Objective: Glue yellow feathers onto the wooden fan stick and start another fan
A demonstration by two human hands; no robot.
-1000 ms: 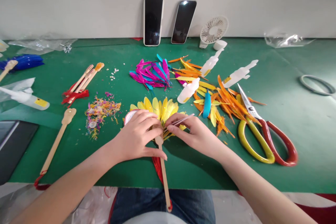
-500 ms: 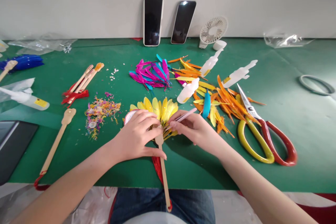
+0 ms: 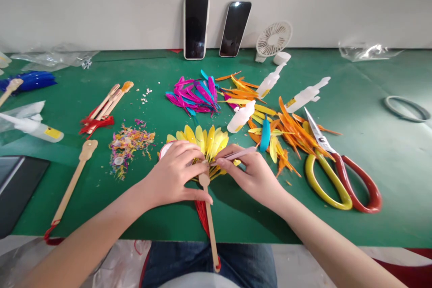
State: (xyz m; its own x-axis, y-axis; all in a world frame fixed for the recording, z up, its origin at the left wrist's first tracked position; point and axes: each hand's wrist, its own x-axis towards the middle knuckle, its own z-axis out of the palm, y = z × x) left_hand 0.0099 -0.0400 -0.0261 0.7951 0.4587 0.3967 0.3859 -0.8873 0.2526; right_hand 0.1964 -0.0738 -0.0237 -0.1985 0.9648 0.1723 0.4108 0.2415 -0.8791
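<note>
A fan of yellow feathers [image 3: 200, 138] lies near the table's front edge, its wooden handle [image 3: 211, 229] reaching over my lap. My left hand [image 3: 175, 168] rests across the fan's left half, index finger pressed beside the handle's wide top and thumb spread lower down. A red tassel [image 3: 202, 216] hangs from under that hand. In a pinch, my right hand [image 3: 251, 173] holds pale pink tweezers [image 3: 236, 155], the tip pointing left to the feather bases by the handle's top. Under my left fingers a round white, red-rimmed piece [image 3: 164, 149] is partly covered.
Scissors [image 3: 332, 162], glue bottles [image 3: 241, 116] and loose orange feathers [image 3: 293, 130] lie to the right. Magenta and blue feathers [image 3: 195, 94] sit behind the fan. Feather scraps [image 3: 130, 146] and a bare wooden handle [image 3: 76, 175] are leftward. Two phones [image 3: 196, 27] lean on the wall.
My right hand has turned, and the tweezers have swung flatter, their tip now nearer the handle's top. My left hand stays nearly still on the fan.
</note>
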